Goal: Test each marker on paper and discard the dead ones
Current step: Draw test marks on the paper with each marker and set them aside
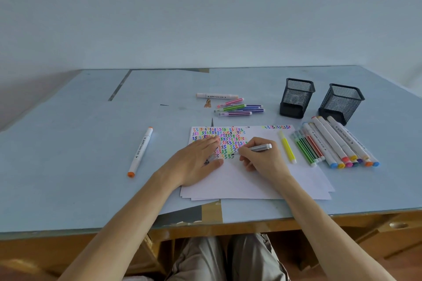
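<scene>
I am seeing an orange-capped marker lying alone at the left of the table, well apart from the paper. My left hand is lying flat on the paper's left part, fingers straight and spread over the coloured squiggles; a small cap-like piece is showing under it, but I cannot tell whether it is held. My right hand is pinching a grey marker, its tip touching the paper just beside the squiggles. Behind the paper, a few markers are lying in a loose group. Right of the paper, a yellow marker is lying beside a row of markers, with two mesh cups standing behind them.
</scene>
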